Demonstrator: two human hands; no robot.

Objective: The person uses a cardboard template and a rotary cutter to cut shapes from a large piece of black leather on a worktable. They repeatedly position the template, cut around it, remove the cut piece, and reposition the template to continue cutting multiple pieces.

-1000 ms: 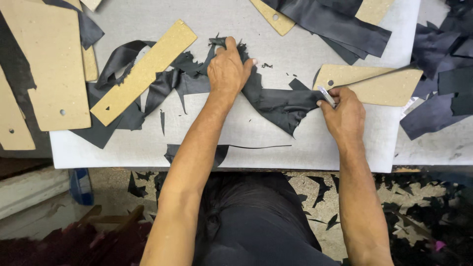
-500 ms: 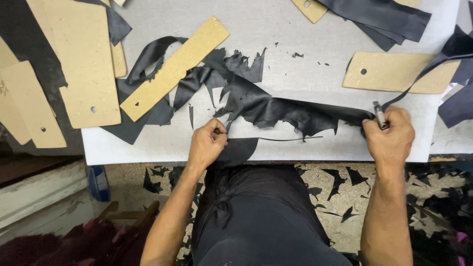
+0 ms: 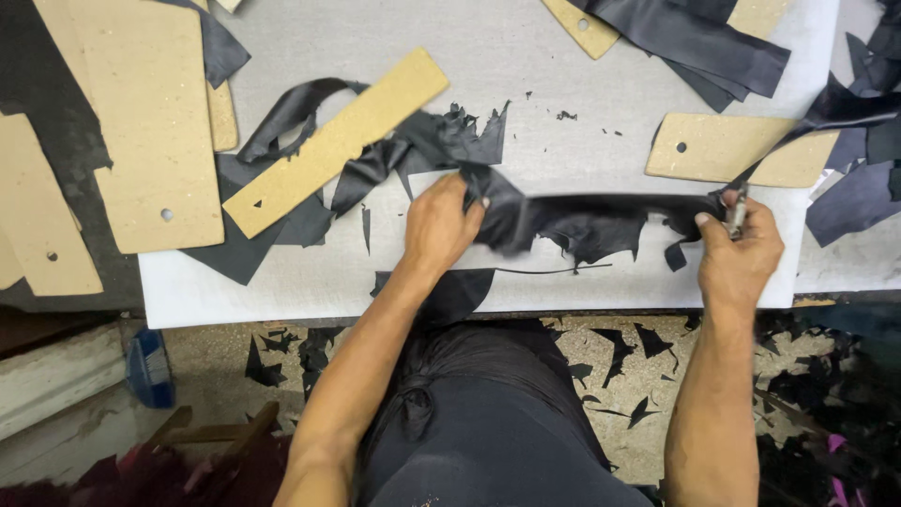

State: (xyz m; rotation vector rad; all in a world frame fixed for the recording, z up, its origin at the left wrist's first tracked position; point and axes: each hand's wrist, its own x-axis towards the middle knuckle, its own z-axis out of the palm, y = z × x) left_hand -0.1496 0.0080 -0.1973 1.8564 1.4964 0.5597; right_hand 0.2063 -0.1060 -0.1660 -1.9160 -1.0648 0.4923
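My left hand (image 3: 441,225) grips one end of a ragged strip of black leather (image 3: 582,221) stretched over the white cutting table (image 3: 526,66). The strip's other end is pinched by my right hand (image 3: 741,249), which also holds a small metal cutting tool (image 3: 735,214). Between the two hands the piece hangs just above the table's front edge. More black leather (image 3: 413,150) bunches up behind my left hand.
Tan cardboard patterns lie about: a long strip (image 3: 333,141), a large panel (image 3: 150,122) at left, a tab with a hole (image 3: 732,148) at right. Dark leather pieces (image 3: 694,42) pile at the back right. Black scraps (image 3: 619,347) litter the floor.
My left hand left the leather on the table, dropped to the front edge, then rose and took hold of the strip. My right hand pulled its end rightward, stretching the piece.
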